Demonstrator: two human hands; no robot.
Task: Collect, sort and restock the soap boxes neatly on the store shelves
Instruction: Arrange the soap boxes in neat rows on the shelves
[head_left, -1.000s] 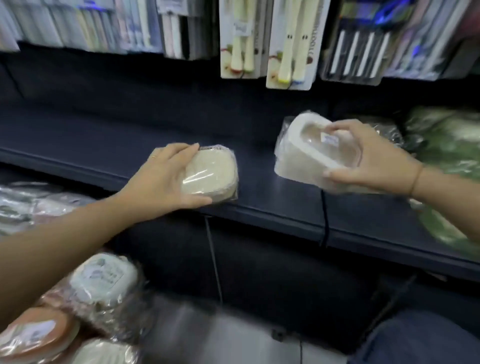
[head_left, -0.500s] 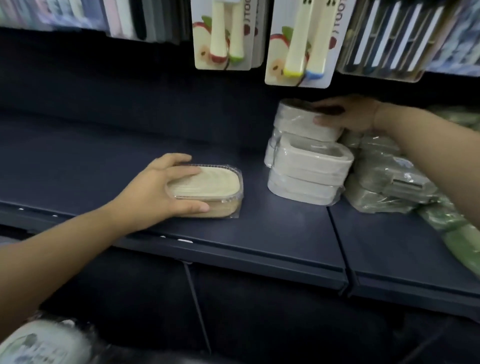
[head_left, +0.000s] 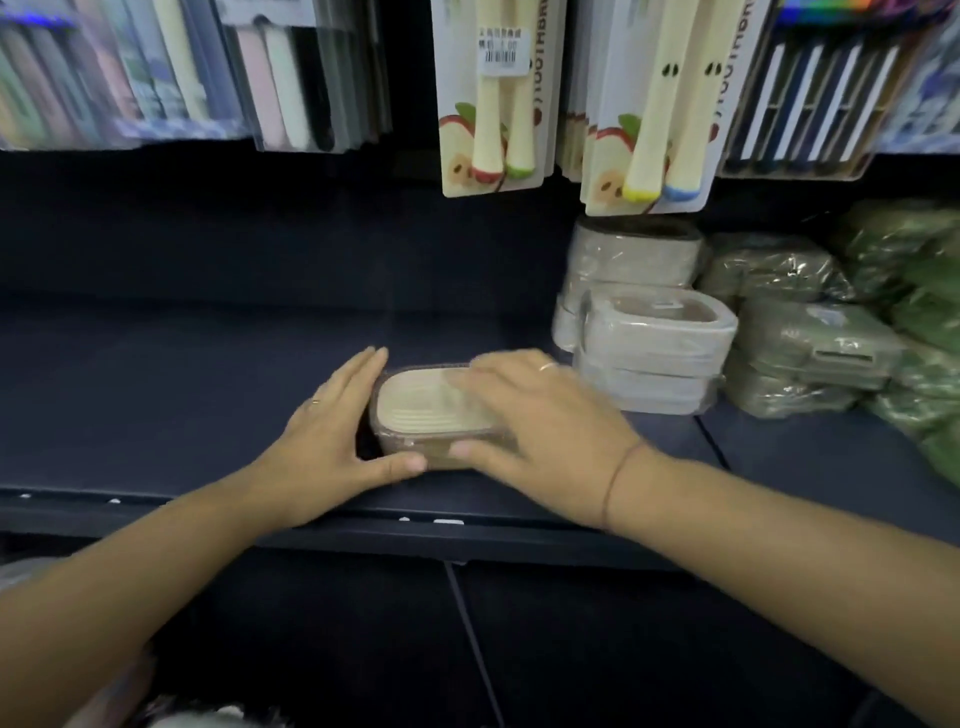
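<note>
Both hands frame a single soap box (head_left: 431, 410) close to the front lip of the dark shelf (head_left: 156, 395). I see bare shelf running wide beyond the left hand (head_left: 332, 441). Just past the right hand (head_left: 535, 436) stands a stack of white soap boxes (head_left: 654, 358), apart from it. The left fingers lie straight along the box's side, thumb at its front. The right fingers, blurred, rest flat across the ribbed cream lid. Clear film wraps its brown base.

A dark navy shelf (head_left: 156, 395) runs left to right against a matching back panel (head_left: 260, 244). Toothbrush packs (head_left: 491, 98) hang above, with blurred carded packs (head_left: 182, 73) further left. The lower front (head_left: 623, 649) sits in dim light.
</note>
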